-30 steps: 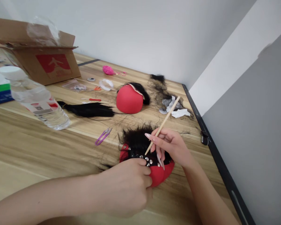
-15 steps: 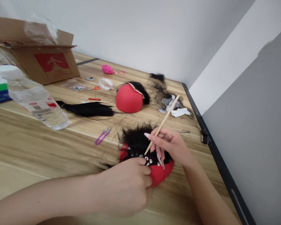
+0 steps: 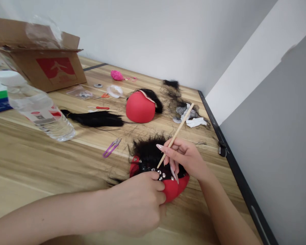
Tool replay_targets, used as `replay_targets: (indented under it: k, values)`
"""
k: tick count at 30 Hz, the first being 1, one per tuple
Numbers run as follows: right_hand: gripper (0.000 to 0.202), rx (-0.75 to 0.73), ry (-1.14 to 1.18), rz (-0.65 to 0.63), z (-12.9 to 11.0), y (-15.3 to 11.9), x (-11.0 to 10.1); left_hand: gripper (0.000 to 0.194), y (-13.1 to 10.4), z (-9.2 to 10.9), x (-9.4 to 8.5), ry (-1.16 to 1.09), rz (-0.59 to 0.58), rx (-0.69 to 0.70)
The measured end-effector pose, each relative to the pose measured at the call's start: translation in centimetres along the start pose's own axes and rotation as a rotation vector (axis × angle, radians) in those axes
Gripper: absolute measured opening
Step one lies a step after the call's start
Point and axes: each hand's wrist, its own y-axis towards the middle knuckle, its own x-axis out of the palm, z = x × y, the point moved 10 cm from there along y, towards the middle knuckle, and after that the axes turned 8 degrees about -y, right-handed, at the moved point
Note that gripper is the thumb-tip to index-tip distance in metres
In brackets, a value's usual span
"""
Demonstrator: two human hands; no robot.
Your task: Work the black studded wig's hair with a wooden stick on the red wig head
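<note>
In front of me lies a red dome-shaped form (image 3: 173, 191) with black hair (image 3: 149, 148) along its far side and several shiny round pin heads or studs (image 3: 164, 175) on a dark band. My left hand (image 3: 140, 200) is closed over the near left edge of the form, its fingertips curled under and partly hidden. A thin wooden stick (image 3: 179, 129), like a chopstick, is pinched in my right hand (image 3: 182, 156). The stick's lower tip points down at the studs beside my left fingers; contact cannot be made out.
Purple thread snips (image 3: 112, 147) lie left of the form. Farther back are a second red dome (image 3: 140, 108), a black hair bundle (image 3: 97, 118), a red-handled hook (image 3: 102, 108) and crumpled tissue (image 3: 196, 122). A tilted-looking water bottle (image 3: 43, 112) and cardboard box (image 3: 53, 71) stand left.
</note>
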Motion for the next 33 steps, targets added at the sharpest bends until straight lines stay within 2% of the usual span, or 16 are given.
replay_targets:
  k: [5, 11, 25, 33]
  values:
    - [0.032, -0.002, -0.009, 0.001, -0.07, -0.02, -0.02, 0.019, -0.03, 0.22, 0.1, -0.068, -0.013, 0.028]
    - [0.03, 0.001, 0.019, -0.001, -0.07, 0.0, 0.01, 0.022, -0.05, 0.17, 0.03, -0.076, 0.029, 0.03]
    - [0.025, -0.015, 0.127, -0.022, 0.34, -0.04, -0.16, 0.023, -0.1, 0.11, -0.15, -0.08, 0.03, 0.025]
    - [0.032, 0.037, 0.077, -0.007, 0.16, -0.03, 0.05, 0.02, 0.01, 0.05, 0.02, -0.1, 0.006, 0.021]
